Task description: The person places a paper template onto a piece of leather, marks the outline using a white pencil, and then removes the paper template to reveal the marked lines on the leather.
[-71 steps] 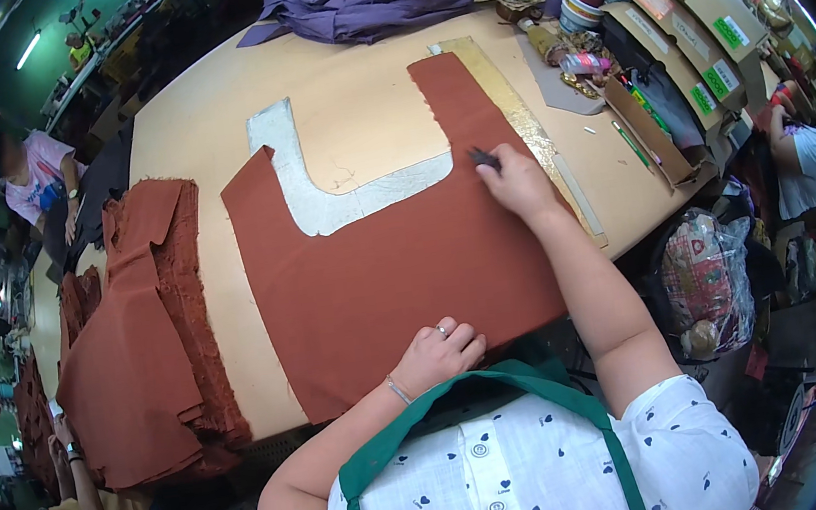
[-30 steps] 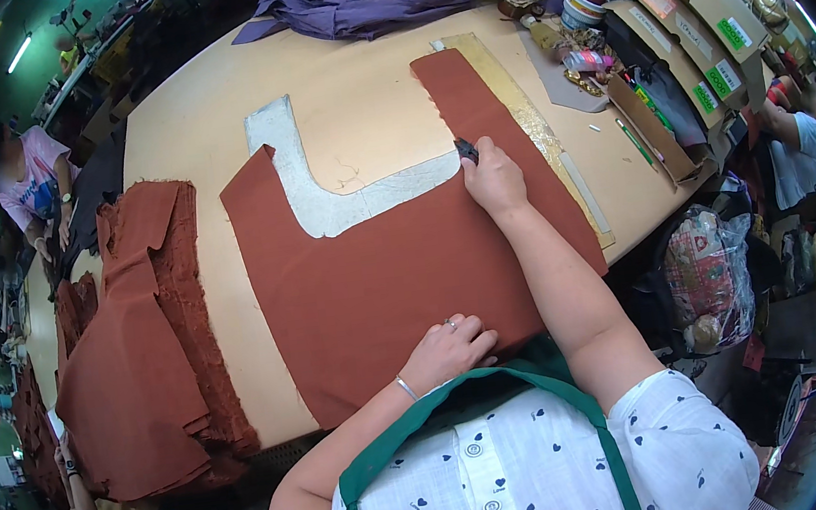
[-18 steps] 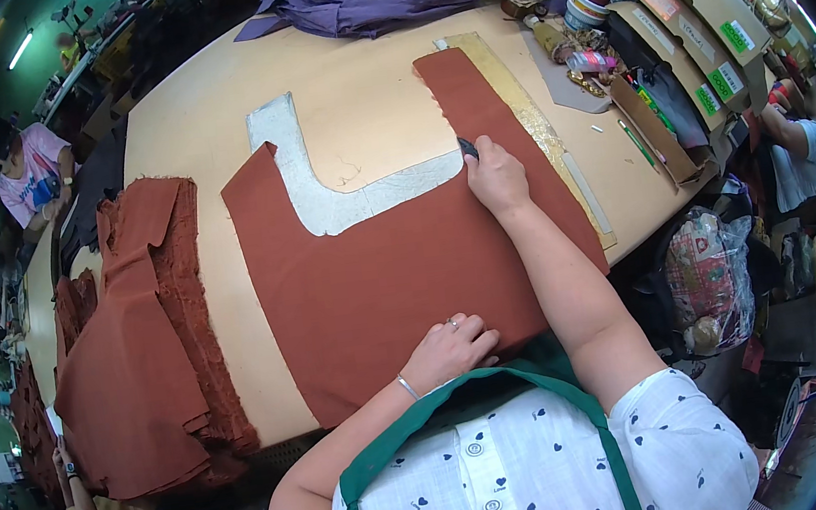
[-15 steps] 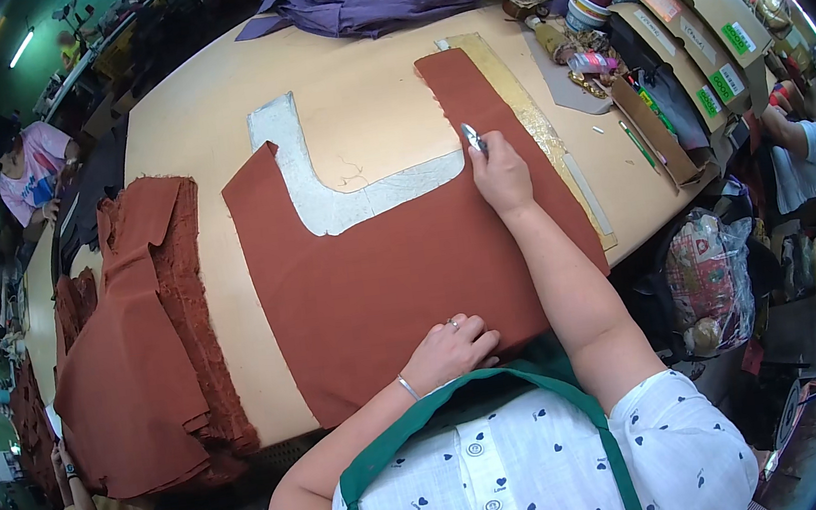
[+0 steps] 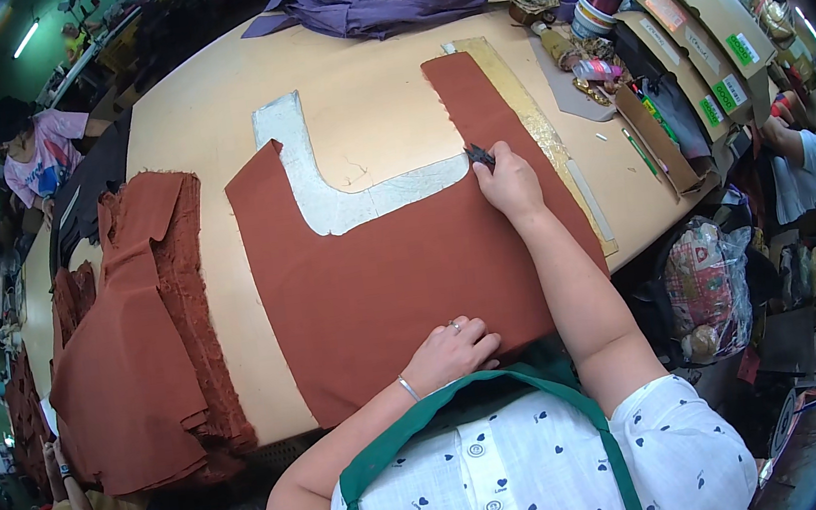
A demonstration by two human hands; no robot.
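- The right hand (image 5: pixel 513 185) has its fingers closed around a small dark tool (image 5: pixel 480 154), its tip at the inner right corner of the rust cloth (image 5: pixel 413 295); a slip there could nick the cloth, especially if the wrist turns.
- The left hand (image 5: pixel 452 353) rests on the cloth's near edge with fingers curled; whether they pinch it cannot be told. Light pressure might let the sheet creep, since nothing visible weighs its far strip.
- The cloth lies flat on the table (image 5: pixel 211 116), in front of the person's body. A tug could skew it against the pale U-shaped piece (image 5: pixel 386 195).
- That piece looks stiff, smooth and slightly scuffed, round-cornered at its base; whether it continues under the cloth is unclear.
- The cloth is matte and even, its right strip ragged along the inner edge, where loose threads might snag.
- Beside it runs a straight, gold-toned strip (image 5: pixel 529 120), mottled and shiny.
- Leftward, the stacked rust cloth (image 5: pixel 128 357) shows rumpled, frayed layers.
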